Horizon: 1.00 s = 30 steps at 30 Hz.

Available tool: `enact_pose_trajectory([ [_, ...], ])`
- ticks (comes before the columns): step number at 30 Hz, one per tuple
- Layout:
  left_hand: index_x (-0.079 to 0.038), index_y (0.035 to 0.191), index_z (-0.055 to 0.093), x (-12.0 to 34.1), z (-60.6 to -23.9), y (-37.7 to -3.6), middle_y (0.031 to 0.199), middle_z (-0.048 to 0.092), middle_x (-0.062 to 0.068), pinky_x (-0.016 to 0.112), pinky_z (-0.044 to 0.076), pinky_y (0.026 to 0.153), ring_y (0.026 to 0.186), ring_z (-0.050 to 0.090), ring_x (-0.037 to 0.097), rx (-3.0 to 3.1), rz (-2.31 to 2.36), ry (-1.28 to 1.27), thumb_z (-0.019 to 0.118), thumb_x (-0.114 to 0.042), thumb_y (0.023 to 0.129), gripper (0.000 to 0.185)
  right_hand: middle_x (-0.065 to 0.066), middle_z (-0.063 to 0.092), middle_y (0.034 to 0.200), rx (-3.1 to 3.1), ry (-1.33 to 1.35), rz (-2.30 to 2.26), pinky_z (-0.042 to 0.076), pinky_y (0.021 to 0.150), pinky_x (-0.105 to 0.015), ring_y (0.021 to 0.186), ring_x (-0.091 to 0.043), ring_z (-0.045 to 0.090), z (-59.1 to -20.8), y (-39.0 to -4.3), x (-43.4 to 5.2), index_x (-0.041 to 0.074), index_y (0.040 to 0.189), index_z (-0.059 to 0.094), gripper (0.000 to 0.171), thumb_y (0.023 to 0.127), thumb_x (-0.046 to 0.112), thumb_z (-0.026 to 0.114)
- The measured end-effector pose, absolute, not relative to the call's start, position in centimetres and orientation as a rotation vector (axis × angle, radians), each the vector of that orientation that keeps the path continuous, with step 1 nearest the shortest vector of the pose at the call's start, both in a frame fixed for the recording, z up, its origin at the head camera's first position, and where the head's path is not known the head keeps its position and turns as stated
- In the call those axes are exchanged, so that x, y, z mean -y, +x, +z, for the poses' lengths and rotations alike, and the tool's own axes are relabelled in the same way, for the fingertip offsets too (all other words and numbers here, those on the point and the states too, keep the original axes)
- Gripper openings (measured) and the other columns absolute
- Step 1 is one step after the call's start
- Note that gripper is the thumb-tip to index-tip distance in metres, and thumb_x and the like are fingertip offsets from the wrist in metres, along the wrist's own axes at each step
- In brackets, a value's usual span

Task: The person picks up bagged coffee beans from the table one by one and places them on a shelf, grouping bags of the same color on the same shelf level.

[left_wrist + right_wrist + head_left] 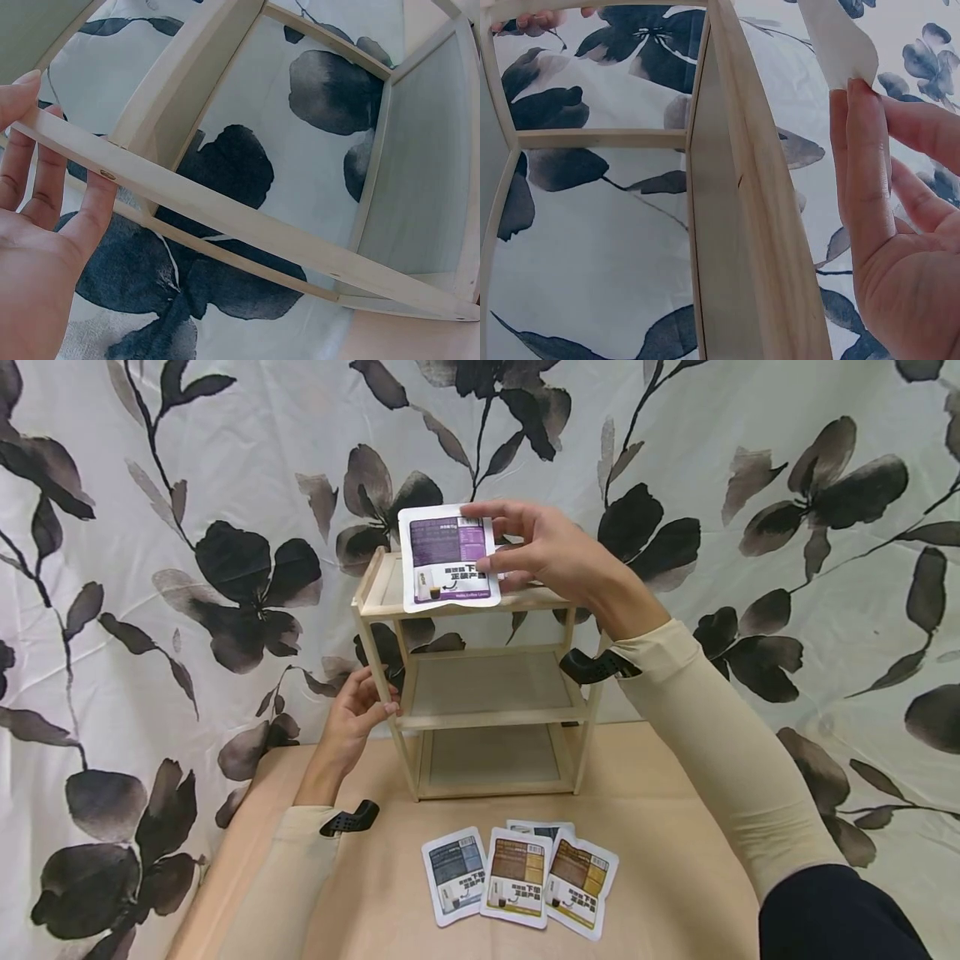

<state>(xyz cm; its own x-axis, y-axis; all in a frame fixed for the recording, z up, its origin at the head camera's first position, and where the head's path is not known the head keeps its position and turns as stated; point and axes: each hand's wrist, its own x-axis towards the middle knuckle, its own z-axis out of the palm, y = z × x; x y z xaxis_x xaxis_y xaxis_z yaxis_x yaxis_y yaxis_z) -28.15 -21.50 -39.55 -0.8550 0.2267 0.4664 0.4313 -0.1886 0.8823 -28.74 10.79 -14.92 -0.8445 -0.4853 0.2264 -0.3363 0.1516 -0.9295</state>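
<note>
My right hand (555, 556) pinches a purple-and-white sachet (447, 547) by its right edge, above the top tier of a small wooden shelf (491, 721). In the right wrist view, the sachet's plain white back (841, 45) shows at the fingertips. My left hand (347, 722) grips the shelf's left front post, thumb in front and fingers behind; the left wrist view shows the post (202, 193) between them. On the table in front of the shelf lie several more sachets, blue-grey (455, 872) and brown-and-yellow (515, 877). One sachet (542, 828) is partly covered by the others.
Three tiers make up the shelf, with a grey panel on the middle tier (487, 683) and another on the bottom tier (491, 756). It stands on a light tan table (645, 860). A floral curtain (750, 577) hangs close behind.
</note>
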Motion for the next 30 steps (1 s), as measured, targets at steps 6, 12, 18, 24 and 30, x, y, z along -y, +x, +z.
enact_pose_trajectory([
  [6,0.004,0.145,0.039,21.7,-39.4,-28.4,0.109,0.062,0.007,0.030,0.060,0.089,0.102,0.062,0.027,1.897,-2.174,-0.812,0.061,0.016,0.091,0.060,-0.010,0.051,0.140,-2.321,-0.805,-1.756,0.061,0.079,-0.036,0.111,-0.030,0.062,-14.4,-29.4,-10.3,0.024,0.149,0.050,0.067,0.090,0.002,0.074],
  [12,0.002,0.145,0.041,21.7,-39.2,-28.4,0.111,0.059,0.014,0.033,0.061,0.088,0.103,0.061,0.030,1.896,-2.177,-0.800,0.063,0.016,0.090,0.061,-0.009,0.050,0.141,-2.357,-0.766,-1.713,0.061,0.084,-0.038,0.113,-0.030,0.061,-14.2,-30.4,-9.8,0.024,0.151,0.048,0.069,0.090,0.002,0.074],
  [18,-0.006,0.142,0.049,21.7,-39.3,-28.3,0.110,0.062,0.010,0.030,0.060,0.088,0.101,0.063,0.022,1.898,-2.166,-0.803,0.064,0.015,0.089,0.059,-0.011,0.048,0.140,-2.399,-0.701,-1.643,0.061,0.088,-0.037,0.115,-0.028,0.061,-14.3,-31.5,-9.5,0.021,0.154,0.043,0.072,0.091,-0.001,0.072],
  [24,-0.009,0.141,0.051,21.7,-39.4,-28.3,0.108,0.064,0.003,0.030,0.060,0.087,0.100,0.063,0.018,1.892,-2.175,-0.807,0.065,0.014,0.090,0.058,-0.010,0.050,0.139,-2.420,-0.580,-1.620,0.061,0.088,-0.033,0.114,-0.025,0.061,-14.3,-31.9,-9.0,0.020,0.155,0.043,0.073,0.091,0.001,0.073],
  [30,-0.013,0.140,0.054,21.7,-39.3,-28.3,0.110,0.062,0.012,0.029,0.060,0.087,0.101,0.063,0.019,1.887,-2.189,-0.801,0.065,0.014,0.089,0.058,-0.011,0.051,0.137,-2.400,-0.476,-1.643,0.060,0.090,-0.031,0.116,-0.023,0.060,-14.2,-32.1,-8.3,0.018,0.155,0.042,0.072,0.092,0.003,0.073],
])
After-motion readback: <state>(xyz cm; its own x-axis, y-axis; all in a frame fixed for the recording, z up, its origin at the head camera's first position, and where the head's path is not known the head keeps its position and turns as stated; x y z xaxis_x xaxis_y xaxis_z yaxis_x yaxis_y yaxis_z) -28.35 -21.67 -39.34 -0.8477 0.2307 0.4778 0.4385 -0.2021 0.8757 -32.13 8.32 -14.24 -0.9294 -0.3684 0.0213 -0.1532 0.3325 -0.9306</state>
